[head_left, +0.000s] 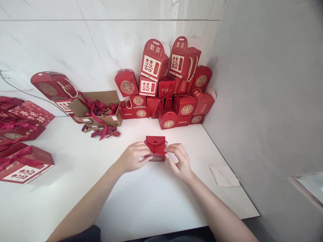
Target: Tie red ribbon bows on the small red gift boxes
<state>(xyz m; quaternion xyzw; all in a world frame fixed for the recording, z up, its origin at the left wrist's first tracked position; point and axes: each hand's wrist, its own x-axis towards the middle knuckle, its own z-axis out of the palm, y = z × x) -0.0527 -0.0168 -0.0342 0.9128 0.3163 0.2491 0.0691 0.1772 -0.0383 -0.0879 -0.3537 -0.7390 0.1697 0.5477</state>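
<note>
A small red gift box [155,145] stands on the white table in front of me, with a rounded top flap that has a small hole in it. Dark cord loops show at its two sides. My left hand [135,156] is closed at the box's left side, fingertips and thumb on its front edge. On the right side, my right hand [179,160] has its fingers curled, with the thumb and fingertips at the box's edge. Exactly what the right fingertips pinch, side panel or cord, is hard to make out.
Stacked red gift boxes [186,106] stand against the tiled wall. A brown cardboard box [108,121] holds dark red ribbons, some spilling onto the table [141,208]. More ribboned boxes [37,156] sit at left. A white tissue [224,176] lies near the right edge by the grey wall.
</note>
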